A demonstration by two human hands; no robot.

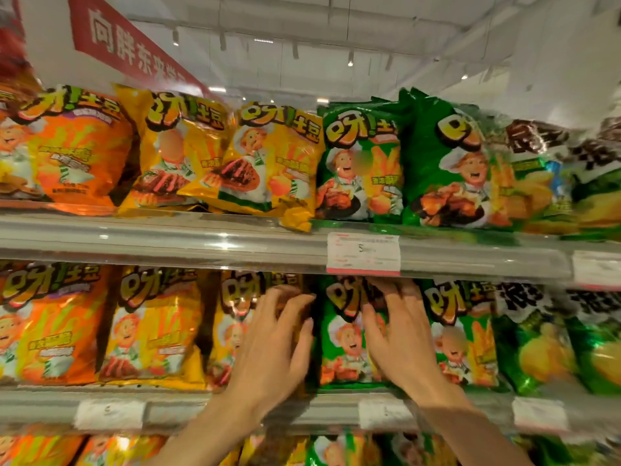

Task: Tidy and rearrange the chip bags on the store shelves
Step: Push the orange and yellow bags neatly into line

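- On the middle shelf (pixel 201 395), the green chip bag (pixel 342 344) stands upright, long axis vertical, between both hands.
- Left hand (pixel 279 334): fingers spread, touching the yellow bag (pixel 235 324).
- Right hand (pixel 400 327): fingers spread flat on the green bag; nearer.

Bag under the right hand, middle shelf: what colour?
Green, seen in the head view: the right hand rests on a green chip bag.

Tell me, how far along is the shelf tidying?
Partly done. The orange bags on the middle shelf stand upright. In hand: the left hand touches a yellow bag, the right hand a green bag. Left: a yellow bag on the top shelf tilts, its corner over the edge.
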